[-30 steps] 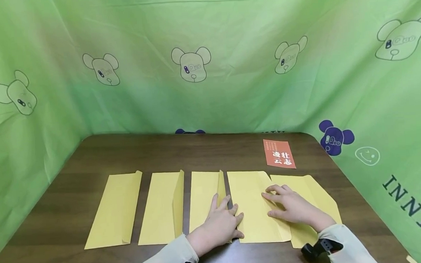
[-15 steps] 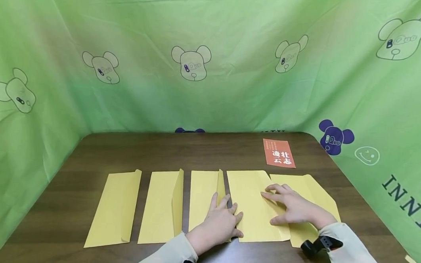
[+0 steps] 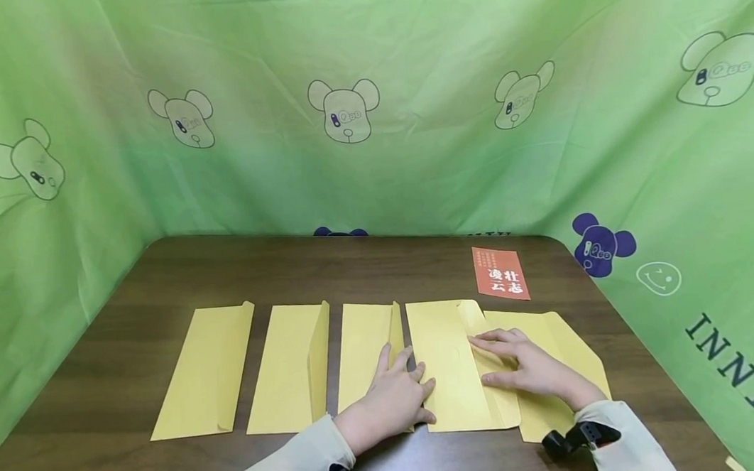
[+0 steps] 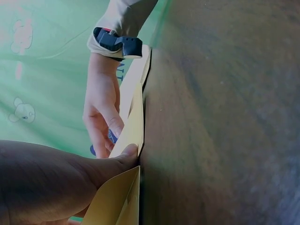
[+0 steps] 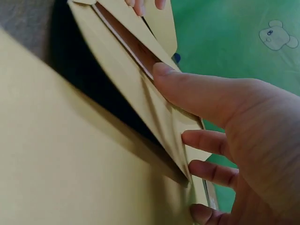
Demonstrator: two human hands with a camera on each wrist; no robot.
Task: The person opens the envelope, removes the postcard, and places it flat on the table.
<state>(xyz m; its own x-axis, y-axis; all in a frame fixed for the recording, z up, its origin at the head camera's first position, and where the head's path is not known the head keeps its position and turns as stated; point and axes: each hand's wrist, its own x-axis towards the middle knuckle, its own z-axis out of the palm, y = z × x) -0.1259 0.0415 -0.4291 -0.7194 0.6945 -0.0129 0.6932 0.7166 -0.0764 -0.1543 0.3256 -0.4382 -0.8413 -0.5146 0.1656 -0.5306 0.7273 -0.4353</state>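
Note:
A yellow paper envelope (image 3: 444,367) lies fourth in a row, its side flap (image 3: 502,403) folded out to the right. My left hand (image 3: 395,402) rests with spread fingers along its left edge, over the third envelope (image 3: 359,336); in the left wrist view the left thumb presses the paper. Over the flap, my right hand (image 3: 531,366) touches the paper with fingers extended. In the right wrist view the right thumb (image 5: 173,82) is at the parted envelope mouth (image 5: 129,40), where a reddish strip shows inside. A fifth envelope (image 3: 578,349) lies partly beneath the flap.
Two more yellow envelopes lie on the left, the outermost envelope (image 3: 199,373) and its neighbour (image 3: 284,368). A red card (image 3: 500,273) with white characters is at the back right of the brown table (image 3: 353,265). Green printed cloth (image 3: 412,169) hangs around the table.
My right fingers have shifted slightly right, and the fourth envelope's mouth now stands visibly parted along the flap. My left hand has stayed in place.

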